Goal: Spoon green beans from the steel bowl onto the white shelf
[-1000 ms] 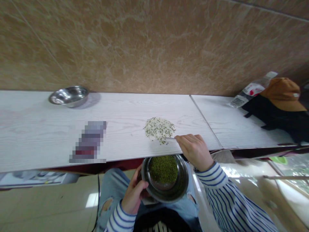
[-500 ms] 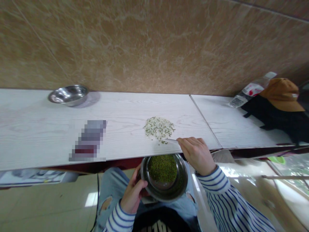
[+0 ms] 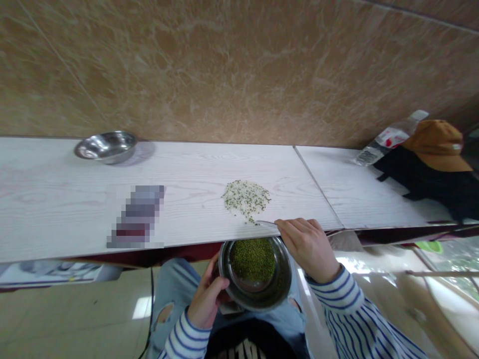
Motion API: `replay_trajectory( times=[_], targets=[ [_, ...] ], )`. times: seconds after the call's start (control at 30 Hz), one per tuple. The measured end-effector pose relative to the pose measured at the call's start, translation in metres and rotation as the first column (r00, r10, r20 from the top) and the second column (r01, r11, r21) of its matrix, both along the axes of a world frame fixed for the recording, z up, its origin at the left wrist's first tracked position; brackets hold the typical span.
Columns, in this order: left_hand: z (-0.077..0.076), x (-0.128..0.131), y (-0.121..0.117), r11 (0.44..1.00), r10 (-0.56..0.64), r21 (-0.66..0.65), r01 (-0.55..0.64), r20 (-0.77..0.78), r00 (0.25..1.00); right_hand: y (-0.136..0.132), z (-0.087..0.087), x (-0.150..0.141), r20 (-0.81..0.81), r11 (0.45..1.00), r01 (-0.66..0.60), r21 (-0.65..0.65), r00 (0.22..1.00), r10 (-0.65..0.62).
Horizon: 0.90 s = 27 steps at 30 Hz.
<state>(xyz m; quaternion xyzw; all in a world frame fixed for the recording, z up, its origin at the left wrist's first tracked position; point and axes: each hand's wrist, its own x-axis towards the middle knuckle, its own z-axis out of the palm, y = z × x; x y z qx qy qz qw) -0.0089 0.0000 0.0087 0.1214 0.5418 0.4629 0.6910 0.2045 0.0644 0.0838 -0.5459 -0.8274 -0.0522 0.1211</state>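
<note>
Now nearer the counter edge [image 3: 194,243], the right hand [image 3: 309,247] holds a utensil [image 3: 267,223], the left hand [image 3: 206,297] a bowl [image 3: 259,301] of green beans [image 3: 253,260].

A brown, pale-streaked stone wall [image 3: 224,65] stands on the far side of a long white wood-grain table [image 3: 179,174]. A round, shiny silver metal bowl [image 3: 107,149] sits at the far left. Nearer, also on the left, is a grey and purple thing [image 3: 140,214], too blurry to name. At the far right, a clear plastic bottle [image 3: 389,139] with a red and white label is tipped beside an orange-brown cloth cap [image 3: 436,144], which sits on black cloth [image 3: 430,184]. A thin black cord [image 3: 151,309] runs down on the near left.
</note>
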Motion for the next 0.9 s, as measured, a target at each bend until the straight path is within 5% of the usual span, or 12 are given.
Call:
replay_trajectory(
  times=[0.9],
  targets=[
    [-0.0020, -0.0005, 0.0007, 1.000, -0.006, 0.000, 0.006, 0.008, 1.000, -0.0016, 0.0002, -0.0056, 0.026, 1.000, -0.004, -0.002, 1.000, 0.004]
  ],
)
